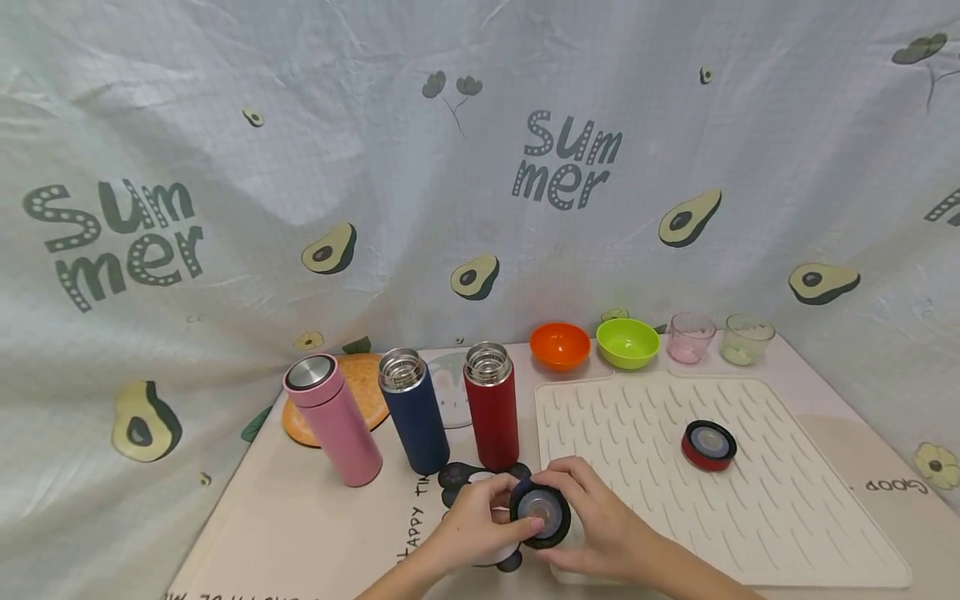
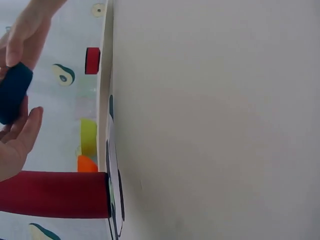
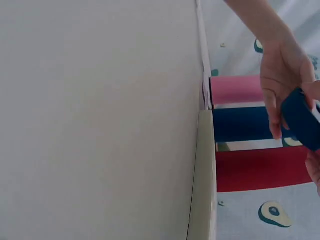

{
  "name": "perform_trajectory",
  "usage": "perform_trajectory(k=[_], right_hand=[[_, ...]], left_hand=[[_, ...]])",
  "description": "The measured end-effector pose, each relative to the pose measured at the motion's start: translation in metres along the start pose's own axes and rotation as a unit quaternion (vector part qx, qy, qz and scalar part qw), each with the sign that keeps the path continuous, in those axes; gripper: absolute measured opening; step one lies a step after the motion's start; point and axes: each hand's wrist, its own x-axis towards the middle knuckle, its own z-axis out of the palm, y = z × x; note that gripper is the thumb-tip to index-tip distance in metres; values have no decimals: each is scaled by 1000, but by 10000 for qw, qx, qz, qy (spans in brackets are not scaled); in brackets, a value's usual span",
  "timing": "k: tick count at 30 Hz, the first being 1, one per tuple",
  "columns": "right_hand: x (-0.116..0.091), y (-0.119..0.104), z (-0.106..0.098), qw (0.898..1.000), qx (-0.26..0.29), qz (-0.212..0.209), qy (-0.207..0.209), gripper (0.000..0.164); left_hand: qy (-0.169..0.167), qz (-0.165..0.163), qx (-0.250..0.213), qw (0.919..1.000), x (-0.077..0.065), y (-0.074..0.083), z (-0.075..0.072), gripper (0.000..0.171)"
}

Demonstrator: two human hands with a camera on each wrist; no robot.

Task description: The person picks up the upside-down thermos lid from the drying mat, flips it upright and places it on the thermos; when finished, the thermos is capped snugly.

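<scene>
Both hands hold a blue flask lid [image 1: 551, 507] above the front of the table, its black-ringed inside facing up in the head view. My left hand [image 1: 478, 523] grips it from the left, thumb over the inside. Fingers of my right hand [image 1: 600, 527] curl round the far and near sides of the rim. The lid's blue outer side [image 2: 14, 94] shows in the left wrist view. Just beyond the hands stand an uncapped red flask [image 1: 492, 421] and an uncapped blue flask [image 1: 417, 421], both with steel mouths. A capped pink flask [image 1: 341, 429] stands further left.
A red lid [image 1: 708, 445] lies inside-up on a cream ribbed mat [image 1: 795, 517] at the right. Behind the mat stand an orange bowl [image 1: 560, 346], a green bowl [image 1: 628, 343], a pink glass [image 1: 690, 338] and a greenish glass [image 1: 746, 340]. An orange round mat [image 1: 363, 379] lies behind the flasks.
</scene>
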Motion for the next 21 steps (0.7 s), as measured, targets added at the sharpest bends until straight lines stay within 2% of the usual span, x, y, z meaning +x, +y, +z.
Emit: perform_trajectory(k=[2,3,4,5,6,8,9,10,11,12,14,15,16,17,20,21], right_hand=[[0,0,0,9990,413,147,53,73],[0,0,0,9976,635,260,62,72],[0,1,0,9956,863,344,94,72],[0,1,0,9928,1101,457,91,72],[0,2,0,9901,1294,533,94,73],[0,1,-1,9842,1621,706,11,74],[0,0,-1,9815,1763,751,-42,75],[1,-1,-2,9785,1893,813,-97,76],[1,-2,-2,9754,2014,883,-156,77],[2,-4,-2,9735,2095,897,-184,77],[4,-6,-2,9711,2227,835,-198,77],[4,-7,-1,9705,2272,785,-187,77],[5,-8,0,9701,2306,734,-182,76],[6,-8,0,9700,2335,658,-166,75],[8,-7,2,9695,2382,565,-128,71],[9,-7,3,9694,2387,565,-111,69]], left_hand=[[176,779,560,9952,-3,0,-2,27],[291,1303,981,9862,-4,0,-2,29],[433,1913,1471,9695,-4,1,-3,31],[604,2543,1951,9453,-4,2,-4,33],[790,3153,2408,9145,-5,3,-5,34],[1139,4183,3083,8468,-4,6,-6,32],[1293,4587,3354,8127,-4,8,-8,30],[1400,4931,3537,7824,-3,9,-9,26],[1460,5218,3662,7566,-3,11,-10,22],[1513,5443,3769,7340,-3,12,-11,18],[1622,5761,3943,6974,-2,14,-12,14],[1664,5873,4005,6833,-2,15,-13,13],[1696,5948,4049,6734,-2,15,-13,13],[1732,5977,4086,6677,-2,15,-13,13],[1863,5963,4161,6607,-3,15,-14,13],[1905,5929,4187,6610,-3,15,-15,13]])
